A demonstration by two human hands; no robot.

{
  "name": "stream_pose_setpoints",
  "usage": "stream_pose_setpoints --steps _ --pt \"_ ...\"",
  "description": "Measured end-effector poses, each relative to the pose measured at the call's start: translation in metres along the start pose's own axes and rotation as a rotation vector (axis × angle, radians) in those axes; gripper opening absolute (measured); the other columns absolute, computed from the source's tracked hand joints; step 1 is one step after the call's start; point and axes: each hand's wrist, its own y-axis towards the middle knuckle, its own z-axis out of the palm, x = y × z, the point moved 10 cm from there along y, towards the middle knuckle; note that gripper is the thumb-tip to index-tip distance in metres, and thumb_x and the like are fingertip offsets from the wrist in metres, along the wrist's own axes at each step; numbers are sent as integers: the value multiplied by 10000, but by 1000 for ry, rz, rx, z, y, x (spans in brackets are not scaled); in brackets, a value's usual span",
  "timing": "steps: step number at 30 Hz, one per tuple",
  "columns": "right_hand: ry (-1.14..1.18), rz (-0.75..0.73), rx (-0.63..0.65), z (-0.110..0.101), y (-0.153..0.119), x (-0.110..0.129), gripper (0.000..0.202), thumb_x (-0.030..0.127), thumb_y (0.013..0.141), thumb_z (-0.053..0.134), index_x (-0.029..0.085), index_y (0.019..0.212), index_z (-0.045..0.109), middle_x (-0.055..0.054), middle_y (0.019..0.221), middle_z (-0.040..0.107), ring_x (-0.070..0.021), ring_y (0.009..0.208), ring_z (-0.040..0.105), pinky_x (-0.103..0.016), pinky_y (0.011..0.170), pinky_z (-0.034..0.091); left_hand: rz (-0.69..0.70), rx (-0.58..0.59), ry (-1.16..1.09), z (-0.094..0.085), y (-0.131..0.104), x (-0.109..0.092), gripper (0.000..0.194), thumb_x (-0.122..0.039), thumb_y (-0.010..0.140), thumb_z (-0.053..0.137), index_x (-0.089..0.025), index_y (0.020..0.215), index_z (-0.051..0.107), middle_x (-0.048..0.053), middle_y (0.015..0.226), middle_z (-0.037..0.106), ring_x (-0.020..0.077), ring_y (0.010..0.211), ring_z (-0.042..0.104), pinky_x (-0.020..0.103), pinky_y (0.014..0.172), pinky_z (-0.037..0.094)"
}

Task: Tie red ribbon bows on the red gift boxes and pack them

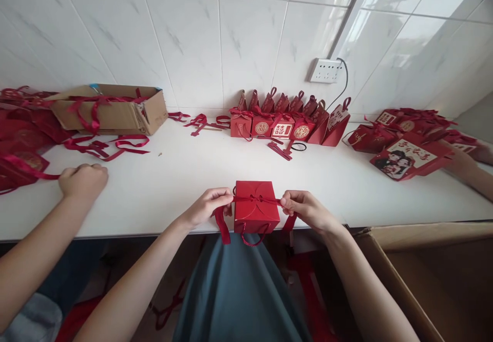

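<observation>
1. Centrally, a red box [256,206] sits at the near edge of the white bench [173,177]; the left hand [208,206] and right hand [304,208] each pinch an end of the red ribbon [257,198] across its top.
2. Nearby, another person's hand [82,179] rests closed on the bench at left, touching a ribbon.
3. Behind, a row of finished red boxes [287,121] lines the tiled wall [192,34].
4. Further left, a cardboard carton [111,110] holds ribbons; an open carton [435,270] stands lower right.
</observation>
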Motion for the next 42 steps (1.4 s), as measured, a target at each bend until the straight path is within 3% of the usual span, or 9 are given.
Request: stream_pose_setpoints --steps 6,11,15,19,24,28,31,37,42 --pt "-38 -30 56 -5 3 1 384 519 724 668 165 622 558 33 577 494 -104 566 432 -261 592 313 -29 -33 -170 2 3 10 296 -367 723 631 -154 566 497 -32 527 494 79 500 471 207 515 361" --pt "-94 -181 68 5 -10 40 296 463 796 622 180 710 619 -33 846 633 -164 802 555 -294 742 400 -63 54 -2 9 -6 -3 251 -341 784 568 -135 641 584 13 624 582 114 590 543 238 587 428" --pt "-92 -245 67 23 -10 68 279 441 784 642 175 700 651 -87 1105 651 -224 996 584 -334 838 434 -83 91 138 10 -11 -20 266 -350 822 513 -131 701 604 34 697 604 112 583 536 231 527 404" --pt "-123 -281 50 38 -1 76 282 448 791 623 172 772 679 -82 1005 697 -215 913 629 -320 781 474 -83 77 248 11 -16 -36 273 -356 835 481 -137 706 582 36 744 606 71 511 434 211 448 302" --pt "-258 -344 -147 31 5 72 289 451 788 611 174 779 695 -38 777 711 -179 725 631 -278 650 470 -18 -20 523 7 -21 -52 288 -408 848 460 -167 738 574 1 700 593 83 520 421 223 495 330" --pt "-248 -378 -175 31 4 71 243 392 796 607 191 875 718 -45 880 724 -199 831 649 -292 730 487 29 -29 620 11 -22 -58 242 -410 850 466 -198 839 582 -18 657 608 125 633 538 229 593 398" --pt "-319 -411 -165 35 3 73 233 327 825 555 205 947 713 -48 964 717 -200 889 644 -319 803 482 10 -31 632 12 -21 -58 264 -423 848 454 -194 797 575 -13 672 609 112 557 512 221 520 380" --pt "-313 -412 -234 35 3 71 124 251 792 570 200 891 625 -28 844 721 -177 793 655 -306 722 490 91 -82 679 12 -18 -71 273 -413 845 467 -187 783 607 -5 720 613 129 633 529 216 550 384" --pt "-270 -410 -282 35 4 68 169 233 778 581 207 945 566 -22 809 721 -168 763 662 -302 707 486 94 -59 676 15 -18 -74 266 -391 850 464 -180 779 610 -6 697 604 126 605 518 216 539 375"
